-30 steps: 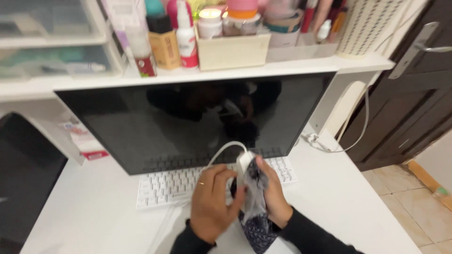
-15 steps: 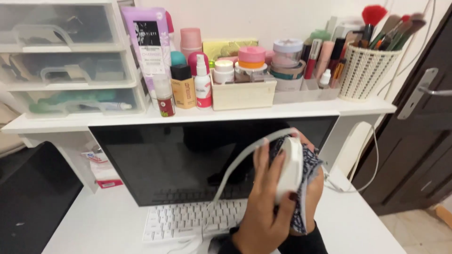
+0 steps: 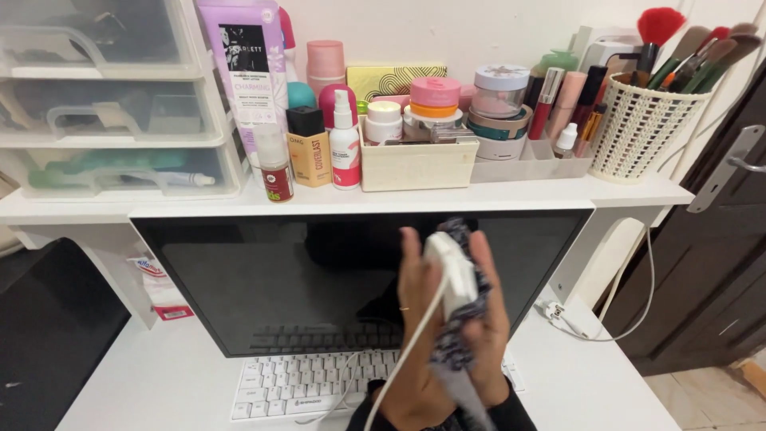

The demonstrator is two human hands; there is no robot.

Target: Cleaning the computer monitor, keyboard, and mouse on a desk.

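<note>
**White mouse held up and wiped before the monitor**

Both hands are raised above the white bench (image 3: 159, 383) and keyboard (image 3: 303, 387). The left hand (image 3: 415, 335) grips a white wired mouse (image 3: 452, 267), long axis upright, cable trailing down. The right hand (image 3: 491, 327) presses a dark patterned cloth (image 3: 459, 351) against it. Behind stands the dark monitor (image 3: 279, 279). On the shelf (image 3: 399, 198): a tall purple tube (image 3: 243, 52), a cream box (image 3: 413, 164) of jars, and a white lattice basket (image 3: 646, 128) of brushes.
</note>
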